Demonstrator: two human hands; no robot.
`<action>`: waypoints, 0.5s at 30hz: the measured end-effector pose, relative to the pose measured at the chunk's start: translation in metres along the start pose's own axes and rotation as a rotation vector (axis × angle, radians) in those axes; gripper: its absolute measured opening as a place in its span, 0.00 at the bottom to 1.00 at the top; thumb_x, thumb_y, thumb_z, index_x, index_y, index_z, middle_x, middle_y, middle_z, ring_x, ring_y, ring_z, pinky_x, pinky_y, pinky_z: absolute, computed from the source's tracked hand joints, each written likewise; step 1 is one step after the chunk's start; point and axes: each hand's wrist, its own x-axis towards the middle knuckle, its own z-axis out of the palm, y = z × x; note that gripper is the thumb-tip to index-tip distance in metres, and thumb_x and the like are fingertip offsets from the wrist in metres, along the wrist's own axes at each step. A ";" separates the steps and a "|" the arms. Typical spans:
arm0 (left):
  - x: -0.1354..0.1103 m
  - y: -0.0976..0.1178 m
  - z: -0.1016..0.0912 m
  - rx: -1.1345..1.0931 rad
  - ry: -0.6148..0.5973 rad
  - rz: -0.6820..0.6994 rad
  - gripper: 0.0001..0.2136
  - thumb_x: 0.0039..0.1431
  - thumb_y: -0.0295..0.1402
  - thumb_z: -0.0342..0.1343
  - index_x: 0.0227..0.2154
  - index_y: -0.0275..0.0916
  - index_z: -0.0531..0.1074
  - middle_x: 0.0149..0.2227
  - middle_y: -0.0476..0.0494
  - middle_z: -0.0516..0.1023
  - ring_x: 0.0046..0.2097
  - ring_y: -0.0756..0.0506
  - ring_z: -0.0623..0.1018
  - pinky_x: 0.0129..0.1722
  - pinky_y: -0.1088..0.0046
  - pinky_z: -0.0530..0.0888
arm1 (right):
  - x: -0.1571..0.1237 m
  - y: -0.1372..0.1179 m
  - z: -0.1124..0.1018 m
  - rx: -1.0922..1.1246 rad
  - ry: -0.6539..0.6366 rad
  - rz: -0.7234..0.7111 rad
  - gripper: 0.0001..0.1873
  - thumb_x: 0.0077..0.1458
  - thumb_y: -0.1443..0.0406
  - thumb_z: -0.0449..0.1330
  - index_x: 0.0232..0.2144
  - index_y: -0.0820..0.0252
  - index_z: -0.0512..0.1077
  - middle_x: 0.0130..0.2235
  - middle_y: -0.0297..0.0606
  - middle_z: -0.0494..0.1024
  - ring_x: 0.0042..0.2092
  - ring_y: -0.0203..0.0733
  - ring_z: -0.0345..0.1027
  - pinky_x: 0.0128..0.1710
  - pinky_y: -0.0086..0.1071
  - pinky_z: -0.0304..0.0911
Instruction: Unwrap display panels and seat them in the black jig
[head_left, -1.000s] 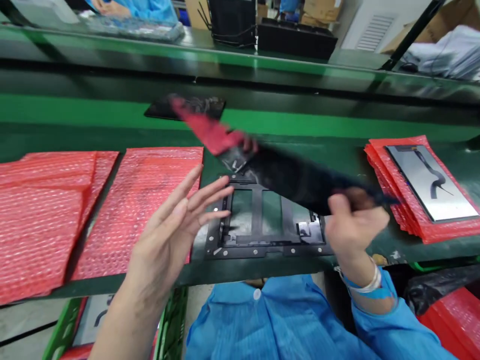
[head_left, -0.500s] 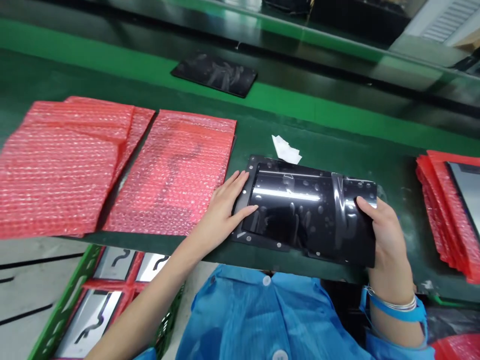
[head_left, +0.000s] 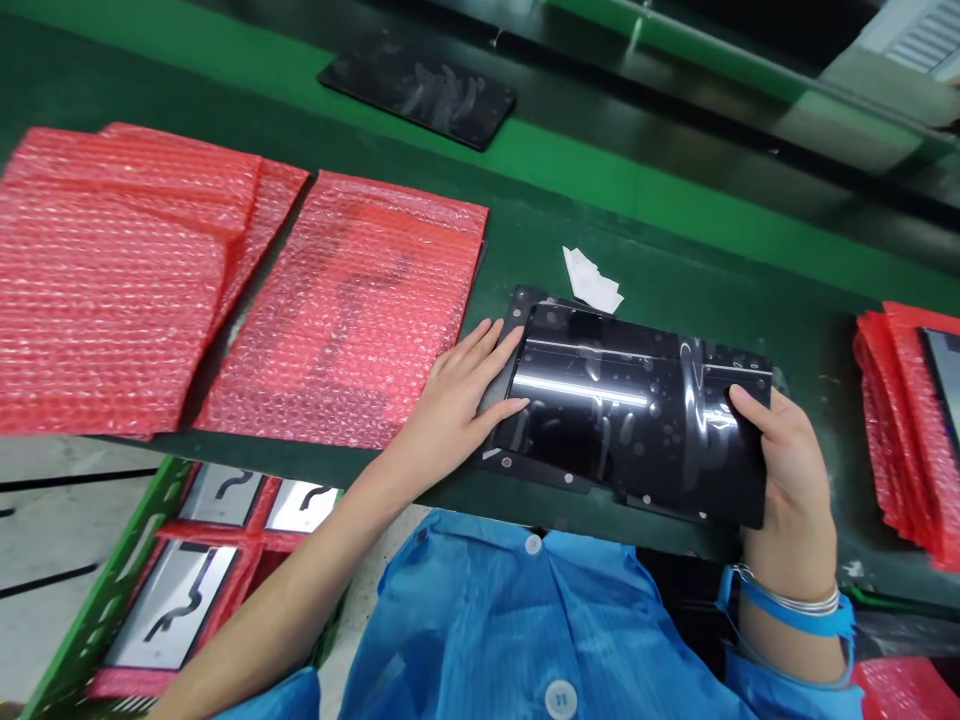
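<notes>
A glossy black screen panel (head_left: pixel 600 410) lies on a black metal jig (head_left: pixel 517 310) at the near edge of the green bench. My left hand (head_left: pixel 461 385) rests with fingers stretched out flat, fingertips touching the panel's left edge. My right hand (head_left: pixel 780 460) grips the panel's right end, thumb on top and fingers underneath.
Stacks of red bubble-wrap bags (head_left: pixel 345 310) cover the bench to the left. Another red stack (head_left: pixel 907 420) sits at the right edge. A white scrap (head_left: pixel 592 282) lies behind the jig, a second black panel (head_left: pixel 420 85) farther back. A green crate (head_left: pixel 135 600) of wrapped panels stands below left.
The panel, held tilted in the air a second ago, now lies flat on the jig. My left hand came down from mid-air to its left edge. The view has tipped downward.
</notes>
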 end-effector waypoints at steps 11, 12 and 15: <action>0.000 0.000 0.000 0.002 0.001 -0.001 0.29 0.65 0.50 0.44 0.66 0.45 0.52 0.69 0.40 0.51 0.70 0.40 0.49 0.65 0.51 0.52 | 0.004 0.000 0.000 -0.078 0.000 -0.010 0.16 0.33 0.58 0.72 0.26 0.58 0.76 0.25 0.41 0.77 0.32 0.52 0.75 0.30 0.40 0.70; 0.000 0.001 0.000 0.004 0.001 -0.002 0.29 0.65 0.50 0.44 0.66 0.45 0.53 0.69 0.40 0.51 0.70 0.40 0.49 0.65 0.51 0.52 | 0.004 0.000 -0.001 -0.080 0.002 -0.015 0.16 0.33 0.58 0.72 0.26 0.58 0.76 0.26 0.41 0.77 0.32 0.51 0.75 0.30 0.40 0.70; 0.001 0.001 0.000 0.009 0.001 -0.001 0.29 0.65 0.49 0.44 0.65 0.44 0.53 0.69 0.39 0.51 0.70 0.41 0.49 0.65 0.53 0.52 | 0.003 0.000 -0.001 -0.081 -0.001 -0.011 0.16 0.34 0.58 0.71 0.27 0.58 0.75 0.27 0.42 0.78 0.32 0.51 0.75 0.30 0.40 0.70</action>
